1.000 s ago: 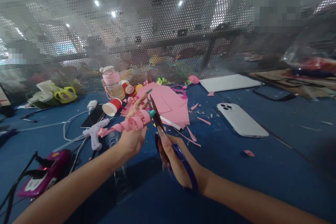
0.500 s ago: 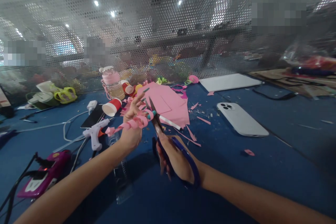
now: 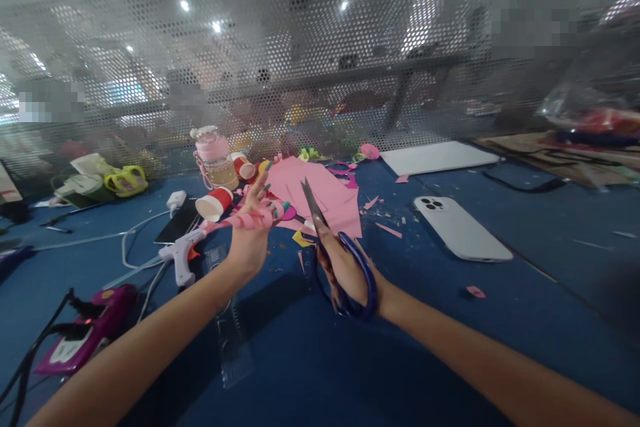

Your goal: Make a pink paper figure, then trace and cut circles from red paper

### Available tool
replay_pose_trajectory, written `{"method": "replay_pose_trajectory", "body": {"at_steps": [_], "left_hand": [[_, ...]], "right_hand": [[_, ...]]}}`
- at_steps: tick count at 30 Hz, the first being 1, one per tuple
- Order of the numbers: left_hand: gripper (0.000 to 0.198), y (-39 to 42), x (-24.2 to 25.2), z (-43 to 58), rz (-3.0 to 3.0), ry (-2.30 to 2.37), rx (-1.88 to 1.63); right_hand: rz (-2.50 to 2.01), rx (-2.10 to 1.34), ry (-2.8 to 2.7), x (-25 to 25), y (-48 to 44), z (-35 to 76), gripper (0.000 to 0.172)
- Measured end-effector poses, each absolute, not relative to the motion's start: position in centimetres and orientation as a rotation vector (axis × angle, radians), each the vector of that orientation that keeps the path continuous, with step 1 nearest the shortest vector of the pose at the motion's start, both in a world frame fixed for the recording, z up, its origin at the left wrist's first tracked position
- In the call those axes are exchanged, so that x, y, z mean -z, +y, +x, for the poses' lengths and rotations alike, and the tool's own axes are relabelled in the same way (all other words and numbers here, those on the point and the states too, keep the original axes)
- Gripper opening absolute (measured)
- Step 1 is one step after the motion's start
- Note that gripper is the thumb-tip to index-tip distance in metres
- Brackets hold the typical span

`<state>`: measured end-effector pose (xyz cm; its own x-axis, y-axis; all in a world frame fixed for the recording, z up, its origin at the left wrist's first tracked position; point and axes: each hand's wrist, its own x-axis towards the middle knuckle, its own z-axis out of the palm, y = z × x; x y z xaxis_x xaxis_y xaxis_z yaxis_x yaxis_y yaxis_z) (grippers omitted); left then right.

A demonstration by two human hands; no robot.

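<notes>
A curled pink paper strip [image 3: 253, 220] is pinched in my left hand [image 3: 249, 248], its coils trailing left towards the glue gun [image 3: 183, 256]. Some of the left fingers stretch upward. My right hand [image 3: 345, 268] is closed round the dark blue handles of a pair of scissors [image 3: 315, 208]. The blades look nearly closed, point up and away, and stand apart from the strip. Behind both hands lies a pile of pink paper sheets [image 3: 337, 197]. A small yellow scrap [image 3: 302, 238] lies between the hands.
A white phone [image 3: 463, 230] lies on the blue table at the right, a white board [image 3: 440, 157] behind it. To the left are a red paper cup [image 3: 215, 203], a pink-lidded bottle [image 3: 213, 159], cables and a magenta power strip [image 3: 90, 333]. A perforated metal screen [image 3: 320, 53] stands behind.
The scissors have moved right, away from the pink strip. My left hand has shifted slightly left with the strip, uncovering the yellow scrap between the hands.
</notes>
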<state>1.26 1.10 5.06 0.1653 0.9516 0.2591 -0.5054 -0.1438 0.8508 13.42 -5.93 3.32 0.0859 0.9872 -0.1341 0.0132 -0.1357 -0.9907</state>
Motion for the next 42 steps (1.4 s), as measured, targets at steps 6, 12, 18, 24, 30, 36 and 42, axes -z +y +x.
{"method": "replay_pose_trajectory", "body": {"at_steps": [6,12,18,24,30,36,42], "left_hand": [[0.016,1.8,-4.5,1.0,1.050,0.481,-1.359],[0.018,2.1,-4.4,0.8,0.885,0.517,-1.283],[0.028,3.1,-3.6,0.3,0.829,0.616,-1.346],[0.037,4.3,-2.1,-0.7,1.021,0.824,-1.371],[0.038,4.9,-0.7,-1.3,1.078,0.922,-1.334],[0.035,5.0,-0.1,-1.2,1.198,0.948,-1.254],[0.041,4.8,0.2,-1.3,1.294,0.964,-1.263]], "right_hand": [[-1.423,-1.265,-1.025,-2.7,-4.9,14.5,0.057],[-1.728,-0.656,-1.507,-3.7,-4.2,17.2,0.059],[-2.413,-0.150,-1.680,-4.1,-3.0,20.4,0.051],[-2.550,-0.065,-1.718,-3.1,-2.6,21.5,0.038],[-2.373,0.401,-1.587,-4.1,-3.7,19.7,0.044],[-1.392,0.322,-2.256,-1.5,-3.3,17.8,0.044],[-1.527,0.142,-2.375,1.6,-1.9,18.3,0.045]]}}
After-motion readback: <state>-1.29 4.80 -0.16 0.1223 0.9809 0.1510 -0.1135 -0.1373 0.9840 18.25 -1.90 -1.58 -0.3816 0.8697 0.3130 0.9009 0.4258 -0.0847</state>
